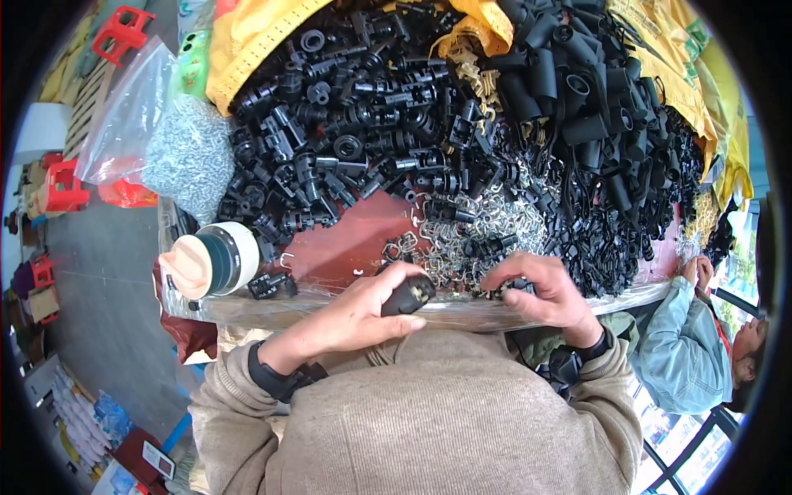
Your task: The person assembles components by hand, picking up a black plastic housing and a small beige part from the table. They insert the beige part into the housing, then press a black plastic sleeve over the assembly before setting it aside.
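Observation:
In my left hand [351, 312] is a black rounded plastic part [404, 297], held between the thumb and fingers just above the table's near edge. A small opening with a light-coloured detail shows at its right end. My right hand [549, 290] is curled to the right of it, thumb and fingers drawn together around something small and dark, too hidden to name. Between and beyond both hands lies a loose heap of small silver metal clips [483, 227]. A few small black pieces are mixed in with the clips.
Beyond are piles of black jointed plastic parts [346, 115] and black tubes [577, 91], spilling from yellow sacks [264, 37]. A lidded cup [206, 264] and a bag of small silver pieces [191, 157] stand left. A co-worker [685, 346] is at the right; red stools [66, 186] stand left.

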A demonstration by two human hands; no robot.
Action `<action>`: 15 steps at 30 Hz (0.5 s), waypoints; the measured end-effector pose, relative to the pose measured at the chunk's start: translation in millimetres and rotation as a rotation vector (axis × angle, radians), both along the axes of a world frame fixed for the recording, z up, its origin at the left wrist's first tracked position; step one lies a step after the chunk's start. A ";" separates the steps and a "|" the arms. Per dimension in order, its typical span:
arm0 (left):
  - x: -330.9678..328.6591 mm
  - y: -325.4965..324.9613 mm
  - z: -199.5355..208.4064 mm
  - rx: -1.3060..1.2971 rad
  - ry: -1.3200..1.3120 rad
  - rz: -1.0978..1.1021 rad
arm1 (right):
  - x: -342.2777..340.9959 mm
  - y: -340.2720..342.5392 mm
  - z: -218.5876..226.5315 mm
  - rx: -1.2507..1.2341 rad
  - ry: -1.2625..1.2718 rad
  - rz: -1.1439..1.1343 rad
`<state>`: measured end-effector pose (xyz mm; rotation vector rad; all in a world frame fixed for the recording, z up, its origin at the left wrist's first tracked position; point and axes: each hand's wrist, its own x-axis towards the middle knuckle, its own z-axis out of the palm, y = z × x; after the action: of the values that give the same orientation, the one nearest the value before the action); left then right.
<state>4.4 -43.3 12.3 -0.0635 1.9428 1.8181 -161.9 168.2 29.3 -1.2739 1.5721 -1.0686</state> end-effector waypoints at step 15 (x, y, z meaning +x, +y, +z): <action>-9.8 39.9 -10.4 0.365 0.217 0.414 | 55.5 -37.7 -4.3 -0.176 -0.033 -0.229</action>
<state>-5.3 -3.4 2.0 -0.1641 1.7969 2.5221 -106.4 130.5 25.1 -1.2033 1.6571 -1.3909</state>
